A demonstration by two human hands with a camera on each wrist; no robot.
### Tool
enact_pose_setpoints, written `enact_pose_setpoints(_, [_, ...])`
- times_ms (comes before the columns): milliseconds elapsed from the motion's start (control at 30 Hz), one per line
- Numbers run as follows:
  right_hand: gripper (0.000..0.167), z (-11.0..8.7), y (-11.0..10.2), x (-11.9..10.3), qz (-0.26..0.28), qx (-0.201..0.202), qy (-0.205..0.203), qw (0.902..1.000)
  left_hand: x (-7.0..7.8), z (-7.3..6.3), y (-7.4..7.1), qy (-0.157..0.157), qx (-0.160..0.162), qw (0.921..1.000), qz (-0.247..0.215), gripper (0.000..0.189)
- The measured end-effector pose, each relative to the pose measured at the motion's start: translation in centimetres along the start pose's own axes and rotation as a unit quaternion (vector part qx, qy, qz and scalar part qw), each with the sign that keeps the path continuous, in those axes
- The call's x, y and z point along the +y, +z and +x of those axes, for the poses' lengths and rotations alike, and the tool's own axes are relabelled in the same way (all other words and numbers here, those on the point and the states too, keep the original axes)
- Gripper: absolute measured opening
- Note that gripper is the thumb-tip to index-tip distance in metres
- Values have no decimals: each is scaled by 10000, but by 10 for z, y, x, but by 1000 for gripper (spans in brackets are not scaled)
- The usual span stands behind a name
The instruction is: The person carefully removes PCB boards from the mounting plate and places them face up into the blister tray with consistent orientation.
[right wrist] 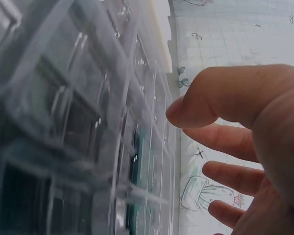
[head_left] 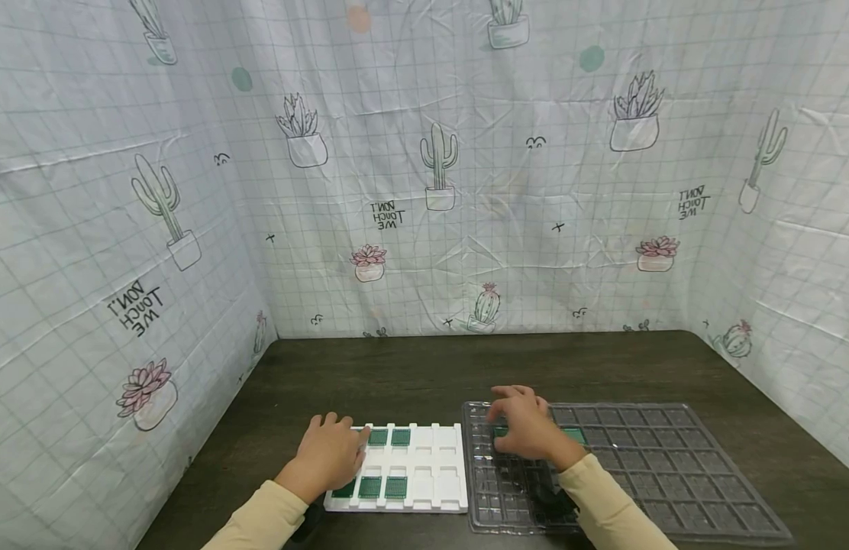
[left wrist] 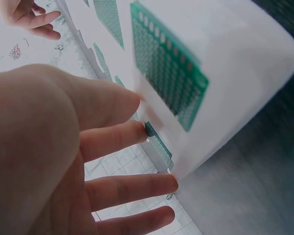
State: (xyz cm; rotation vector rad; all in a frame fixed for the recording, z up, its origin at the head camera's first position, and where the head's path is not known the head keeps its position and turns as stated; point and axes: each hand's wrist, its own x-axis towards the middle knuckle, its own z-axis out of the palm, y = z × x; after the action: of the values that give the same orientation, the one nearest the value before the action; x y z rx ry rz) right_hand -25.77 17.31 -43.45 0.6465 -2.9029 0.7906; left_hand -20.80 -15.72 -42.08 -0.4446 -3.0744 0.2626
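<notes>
My left hand point(head_left: 328, 456) reaches over the left end of a white tray point(head_left: 439, 473). The tray carries several green perforated circuit boards point(head_left: 370, 487) in two rows. In the left wrist view, the index fingertip meets the edge of one small board point(left wrist: 159, 147); the thumb lies close by, and the other fingers are extended. Another board point(left wrist: 171, 68) sits nearer the camera. My right hand point(head_left: 524, 424) hovers over the left part of a clear plastic compartment tray point(head_left: 644, 458), fingers loosely bent and holding nothing. Beneath it, green boards point(head_left: 574, 435) show in the compartments, partly hidden by the hand.
Both trays stand side by side on a dark wooden table point(head_left: 369, 374), the clear one to the right. A pale curtain point(head_left: 466, 229) printed with cacti encloses the table at the back and sides. Dark wrist straps cross the trays' near areas.
</notes>
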Motion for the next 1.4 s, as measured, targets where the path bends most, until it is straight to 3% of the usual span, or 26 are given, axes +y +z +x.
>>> enact_pose_setpoints(467, [19, 7, 11, -14, 116, -75, 37, 9999, 2, 1, 0, -95, -47, 9999, 98, 40])
enact_pose_setpoints(1400, [16, 9, 25, -28, 293, -80, -377, 9988, 3, 1, 1, -61, 15, 9999, 114, 41])
